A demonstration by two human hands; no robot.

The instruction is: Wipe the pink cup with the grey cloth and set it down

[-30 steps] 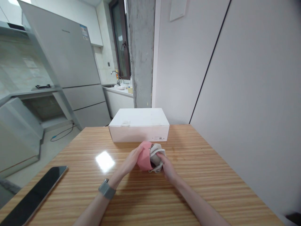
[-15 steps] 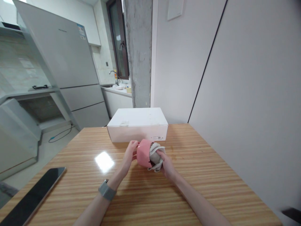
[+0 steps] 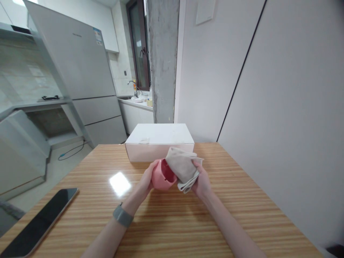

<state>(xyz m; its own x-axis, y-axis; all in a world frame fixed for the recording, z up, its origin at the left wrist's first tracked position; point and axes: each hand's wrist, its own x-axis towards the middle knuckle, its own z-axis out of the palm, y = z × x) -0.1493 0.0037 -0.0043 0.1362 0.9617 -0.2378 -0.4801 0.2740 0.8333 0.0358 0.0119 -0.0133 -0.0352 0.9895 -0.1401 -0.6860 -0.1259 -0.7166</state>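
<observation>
My left hand (image 3: 149,177) is closed round the side of a glossy pink mug (image 3: 159,181), which is tilted with its open mouth toward the right. Part of the mug's dark pink inside shows. A folded light grey cloth (image 3: 181,165) is gripped in my right hand (image 3: 201,181), beside the mug's mouth. One edge of the cloth overlaps the rim, and I cannot tell whether they touch. The fingers behind the cloth and behind the mug are partly hidden.
A closed white box (image 3: 161,152) sits just beyond my hands on the striped wooden table (image 3: 172,229). A black phone (image 3: 40,222) lies at the table's left edge. A white wall (image 3: 268,107) stands close along the right side.
My right hand has drawn the cloth out of the mug's mouth, up and to the right. The mug has turned so its opening shows more.
</observation>
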